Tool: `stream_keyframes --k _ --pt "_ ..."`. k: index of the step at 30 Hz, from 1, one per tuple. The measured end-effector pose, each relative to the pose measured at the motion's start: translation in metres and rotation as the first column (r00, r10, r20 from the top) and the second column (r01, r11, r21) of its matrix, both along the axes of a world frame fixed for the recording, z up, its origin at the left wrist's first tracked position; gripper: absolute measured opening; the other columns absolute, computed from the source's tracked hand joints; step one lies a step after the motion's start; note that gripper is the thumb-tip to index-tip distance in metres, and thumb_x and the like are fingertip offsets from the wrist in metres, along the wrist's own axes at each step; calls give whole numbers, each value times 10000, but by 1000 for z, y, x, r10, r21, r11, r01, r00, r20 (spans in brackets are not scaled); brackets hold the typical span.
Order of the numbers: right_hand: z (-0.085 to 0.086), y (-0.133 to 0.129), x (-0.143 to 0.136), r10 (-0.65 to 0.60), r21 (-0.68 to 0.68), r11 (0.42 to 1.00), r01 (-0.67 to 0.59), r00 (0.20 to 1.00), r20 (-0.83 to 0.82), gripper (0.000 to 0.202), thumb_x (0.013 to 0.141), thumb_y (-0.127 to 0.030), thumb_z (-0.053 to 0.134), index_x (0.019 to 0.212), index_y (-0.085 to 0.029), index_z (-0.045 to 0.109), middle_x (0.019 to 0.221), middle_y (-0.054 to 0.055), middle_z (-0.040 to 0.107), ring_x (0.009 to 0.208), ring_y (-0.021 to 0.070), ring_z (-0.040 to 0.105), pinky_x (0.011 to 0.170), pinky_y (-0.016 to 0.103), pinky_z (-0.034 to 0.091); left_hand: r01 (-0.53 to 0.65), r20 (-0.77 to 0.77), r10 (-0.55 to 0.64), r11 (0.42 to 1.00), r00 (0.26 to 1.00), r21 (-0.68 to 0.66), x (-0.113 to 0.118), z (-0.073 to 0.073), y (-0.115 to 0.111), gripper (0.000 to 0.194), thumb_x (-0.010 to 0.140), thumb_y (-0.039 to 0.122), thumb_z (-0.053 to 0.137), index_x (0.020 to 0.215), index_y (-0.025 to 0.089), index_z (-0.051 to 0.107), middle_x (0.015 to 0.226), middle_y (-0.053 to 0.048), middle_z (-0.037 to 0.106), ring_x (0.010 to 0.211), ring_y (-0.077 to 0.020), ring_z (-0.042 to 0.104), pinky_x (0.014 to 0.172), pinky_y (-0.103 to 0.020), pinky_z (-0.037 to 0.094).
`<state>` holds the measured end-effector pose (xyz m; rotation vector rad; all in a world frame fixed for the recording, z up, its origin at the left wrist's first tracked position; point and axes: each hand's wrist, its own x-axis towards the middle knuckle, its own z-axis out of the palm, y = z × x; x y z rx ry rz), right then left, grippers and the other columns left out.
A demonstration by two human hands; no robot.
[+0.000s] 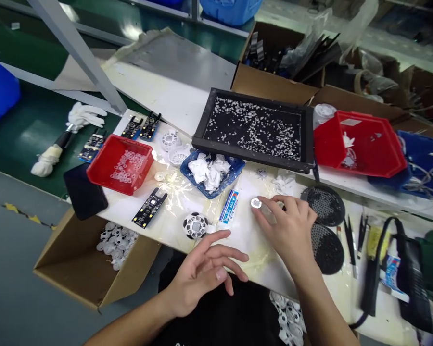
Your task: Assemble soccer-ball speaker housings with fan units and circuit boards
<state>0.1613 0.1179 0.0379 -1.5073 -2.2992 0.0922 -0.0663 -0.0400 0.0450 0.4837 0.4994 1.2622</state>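
Note:
My right hand (288,226) pinches a small white round part (256,203) between thumb and index finger, just above the white work surface. My left hand (211,269) is open with its fingers spread, holding nothing, near the table's front edge. Just beyond its fingers sits a black-and-white ball-shaped piece (195,226) with a grey square on top. Between the ball and my right hand lies a blue-and-white glue box (229,208). A blue dish (212,175) with crumpled white pieces stands behind the box.
A black tray (252,127) of tiny white bits stands at the back. Red bins (120,163) flank it. Black mesh discs (327,248), tweezers and a glue tube (392,271) lie right. A cardboard box (94,259) of small balls is lower left.

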Motion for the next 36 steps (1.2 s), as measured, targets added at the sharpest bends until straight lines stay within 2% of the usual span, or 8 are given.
stream_keyframes --k 4,8,11,20,24,26,29,36 --pt "6 -1 -7 19 -41 999 -25 989 -144 283 1058 -416 756 1290 -267 821 1291 143 738 1235 391 603 1133 679 377 -44 43 43 999 998 13 -5 7 10 542 1131 232 669 1651 334 555 1448 -151 796 1151 -225 842 808 -228 651" --pt "41 -33 -18 204 -206 929 -306 892 -403 196 1122 -390 661 1215 -298 806 1016 33 783 912 193 737 817 345 594 -64 20 63 997 998 47 -5 8 15 526 1156 280 619 1674 312 529 1499 -174 770 1158 -235 841 813 -245 632" --pt "57 -57 -32 109 -365 818 -444 743 -661 153 1062 -378 774 1202 -324 805 854 -27 757 714 128 710 631 233 568 -65 -41 68 995 997 75 -4 4 13 559 1163 364 608 1704 291 488 1495 -186 770 1142 -229 825 821 -261 599" --pt "41 -60 -33 -208 -535 658 -530 555 -805 306 1167 -366 551 1153 -226 823 799 35 724 685 164 699 643 294 608 -54 -115 64 995 991 82 -3 1 20 648 1177 548 504 1723 209 419 1414 -231 802 1065 -279 830 726 -308 554" --pt "34 -61 -41 -231 -499 721 -481 512 -828 417 1194 -411 439 896 -212 653 716 5 587 639 146 598 589 280 529 -88 -191 111 988 975 124 -5 10 21 456 1159 483 576 1544 240 550 1200 -153 841 949 -228 810 713 -288 556" --pt "31 -63 -47 -190 -460 765 -451 524 -830 506 1194 -432 423 736 -231 497 647 -11 489 585 134 515 549 277 464 -123 -255 161 980 953 157 -8 14 21 202 1074 356 747 1200 225 657 1002 -63 770 840 -164 735 711 -256 539" --pt "31 -64 -53 -83 -421 799 -428 616 -783 574 1186 -452 457 655 -235 433 568 -21 446 515 125 454 499 281 386 -126 -332 183 974 925 188 -13 21 21 291 915 151 893 849 191 613 847 -11 666 762 -116 632 707 -226 514" --pt "41 -13 -23 -101 -287 958 2 939 -329 400 1132 -491 476 1188 -220 764 1086 118 775 993 266 713 878 414 561 -58 -374 145 970 916 235 -19 23 22 209 827 46 961 878 169 799 847 -43 804 712 -151 794 686 -236 603"
